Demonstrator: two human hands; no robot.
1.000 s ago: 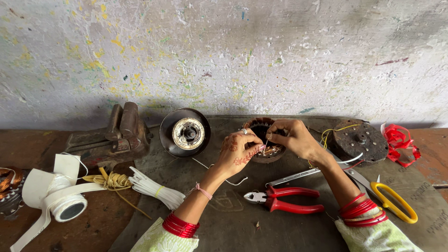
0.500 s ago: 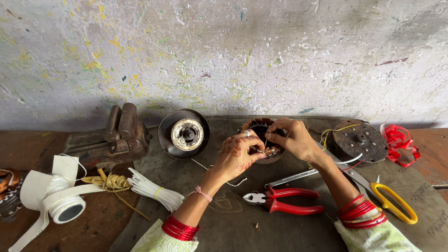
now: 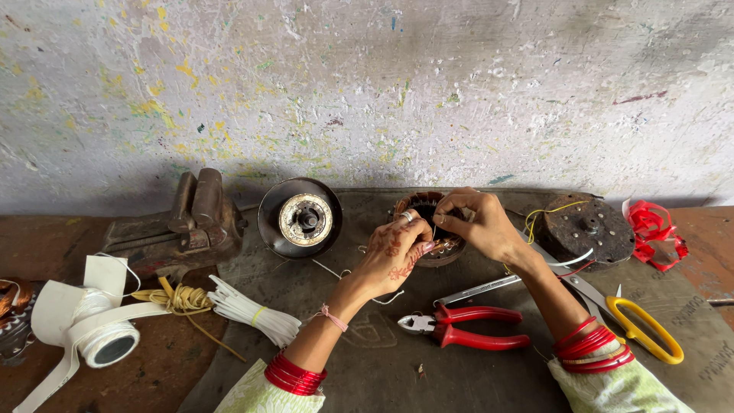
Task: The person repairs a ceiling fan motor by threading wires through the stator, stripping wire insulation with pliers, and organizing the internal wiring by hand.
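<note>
A round wound stator (image 3: 425, 229) is set on the dark worktop (image 3: 367, 359) near the wall, and both hands are met over its front rim: the left hand (image 3: 394, 256) has its fingers pinched together on thin wire at the winding, while the right hand (image 3: 478, 223) is closed the same way on a wire end just above it (the strand itself is too fine to trace). Red-handled pliers (image 3: 466, 327) lie just in front of the hands, yellow-handled scissors (image 3: 627, 313) are seen to the right, and a dark rotor disc (image 3: 300, 218), a vise (image 3: 183, 222) and a roll of white tape (image 3: 99, 325) are spread to the left.
</note>
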